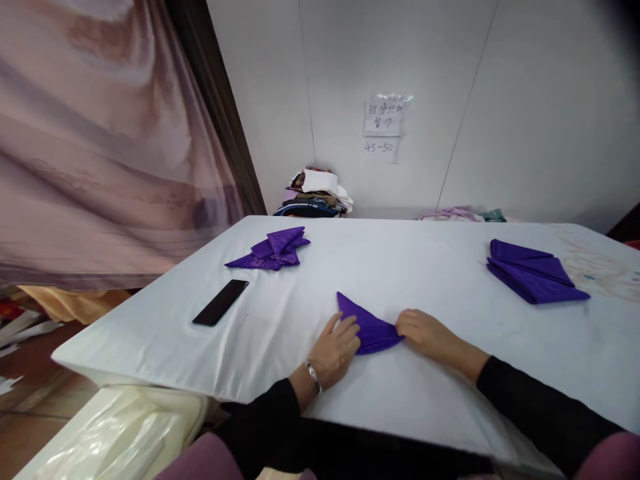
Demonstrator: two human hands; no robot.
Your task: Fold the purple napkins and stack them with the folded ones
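Observation:
A purple cloth (pixel 373 330) lies folded on the white-covered table near its front edge, with one pointed corner toward the back left. My left hand (pixel 337 348) rests at its left side, fingers somewhat spread on the cloth and the table; a silver bracelet circles the wrist. At the cloth's right tip, my right hand (pixel 421 331) has its fingers closed in a pinch on the fabric. More folded purple cloths (pixel 277 250) overlap at the back left. On the right side of the table sits another set of folded purple cloths (pixel 535 272).
A black phone (pixel 221 303) lies on the white tablecloth (pixel 400 257) at the left. Behind the table stand a clothes pile (pixel 315 193) and pink and green fabric (pixel 463 214). A pink curtain (pixel 100 133) hangs at left. Plastic (pixel 115 437) covers a seat at lower left.

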